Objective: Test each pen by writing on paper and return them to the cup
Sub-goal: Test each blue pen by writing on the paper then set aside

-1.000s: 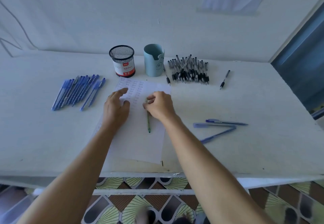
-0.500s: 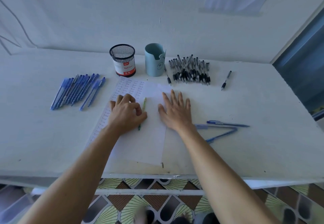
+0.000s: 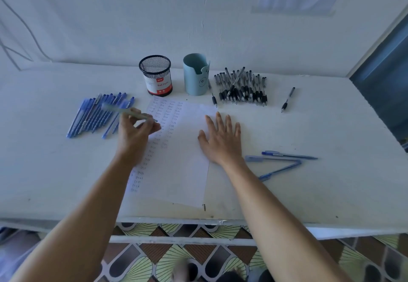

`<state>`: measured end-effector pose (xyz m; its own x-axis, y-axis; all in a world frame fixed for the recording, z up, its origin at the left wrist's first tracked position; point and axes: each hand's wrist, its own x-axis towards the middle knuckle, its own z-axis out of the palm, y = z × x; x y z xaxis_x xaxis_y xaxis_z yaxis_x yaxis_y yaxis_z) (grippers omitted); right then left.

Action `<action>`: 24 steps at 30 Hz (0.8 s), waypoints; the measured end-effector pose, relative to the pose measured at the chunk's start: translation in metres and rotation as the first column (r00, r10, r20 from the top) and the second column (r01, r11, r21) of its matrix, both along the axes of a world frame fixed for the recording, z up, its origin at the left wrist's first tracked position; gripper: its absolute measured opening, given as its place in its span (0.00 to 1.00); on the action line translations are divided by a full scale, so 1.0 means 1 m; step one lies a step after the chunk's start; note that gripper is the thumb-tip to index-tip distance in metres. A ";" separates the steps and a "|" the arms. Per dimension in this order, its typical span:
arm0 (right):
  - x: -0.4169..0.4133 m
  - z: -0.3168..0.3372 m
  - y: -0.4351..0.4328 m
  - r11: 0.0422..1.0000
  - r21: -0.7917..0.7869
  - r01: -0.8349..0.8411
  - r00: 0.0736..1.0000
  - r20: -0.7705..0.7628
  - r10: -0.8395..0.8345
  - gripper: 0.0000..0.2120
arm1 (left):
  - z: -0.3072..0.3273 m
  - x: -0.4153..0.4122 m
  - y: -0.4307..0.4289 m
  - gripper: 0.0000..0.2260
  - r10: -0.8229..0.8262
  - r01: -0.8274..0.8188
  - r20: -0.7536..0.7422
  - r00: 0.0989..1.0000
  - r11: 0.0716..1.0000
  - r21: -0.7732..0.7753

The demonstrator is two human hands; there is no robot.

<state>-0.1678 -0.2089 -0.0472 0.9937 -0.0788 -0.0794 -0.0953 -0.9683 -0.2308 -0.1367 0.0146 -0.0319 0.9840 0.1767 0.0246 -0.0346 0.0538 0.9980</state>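
A white sheet of paper [image 3: 176, 162] with columns of small written words lies in the middle of the table. My left hand [image 3: 134, 133] holds a greenish pen [image 3: 130, 113] between fingers and thumb, raised over the sheet's left edge, its tip pointing right. My right hand [image 3: 220, 140] lies flat with spread fingers on the sheet's right edge. Behind the sheet stand a black mesh cup [image 3: 155, 75] with a red-and-white label and a light blue cup [image 3: 196, 74].
A row of blue pens [image 3: 97, 113] lies at the left, a pile of black pens [image 3: 242, 89] at the back right with one black pen [image 3: 287, 99] apart. Three blue pens [image 3: 284, 160] lie right of my right hand. The table's front edge [image 3: 198, 222] is near.
The pen passed from my right hand to my left. My left hand lifted it off the sheet and swung it leftward; my right hand went flat on the paper's right edge.
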 end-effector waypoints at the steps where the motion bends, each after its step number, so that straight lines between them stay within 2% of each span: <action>1: 0.000 0.000 0.000 1.000 -0.001 0.001 1.000 0.006 -0.001 0.29 | 0.000 -0.001 0.001 0.06 -0.031 0.031 -0.006 1.000 1.000 0.000; 4: 0.000 -0.001 0.000 1.000 -0.001 0.003 1.000 0.011 -0.003 0.30 | 0.003 -0.007 -0.003 0.05 -0.102 0.108 -0.044 0.994 0.975 0.196; 8: 0.000 0.000 0.000 1.000 -0.007 0.003 1.000 -0.003 -0.003 0.30 | 0.001 -0.011 -0.007 0.13 0.002 0.003 -0.012 1.000 0.922 0.388; 11: -0.001 0.001 0.000 1.000 0.006 0.000 1.000 -0.002 0.000 0.30 | -0.002 -0.013 -0.005 0.11 0.041 -0.033 -0.008 0.999 0.882 0.471; 16: -0.001 0.000 0.000 1.000 -0.002 -0.001 1.000 -0.010 0.001 0.30 | -0.003 -0.014 -0.004 0.12 -0.023 0.011 0.015 1.000 0.846 0.534; 21: -0.001 0.001 0.000 1.000 0.000 0.000 1.000 -0.015 0.000 0.30 | -0.001 -0.014 -0.009 0.18 -0.071 0.042 0.019 0.997 0.759 0.650; 24: -0.001 0.001 0.000 1.000 0.003 0.001 1.000 -0.010 -0.001 0.30 | -0.002 -0.014 -0.010 0.17 -0.067 0.039 0.019 0.998 0.772 0.635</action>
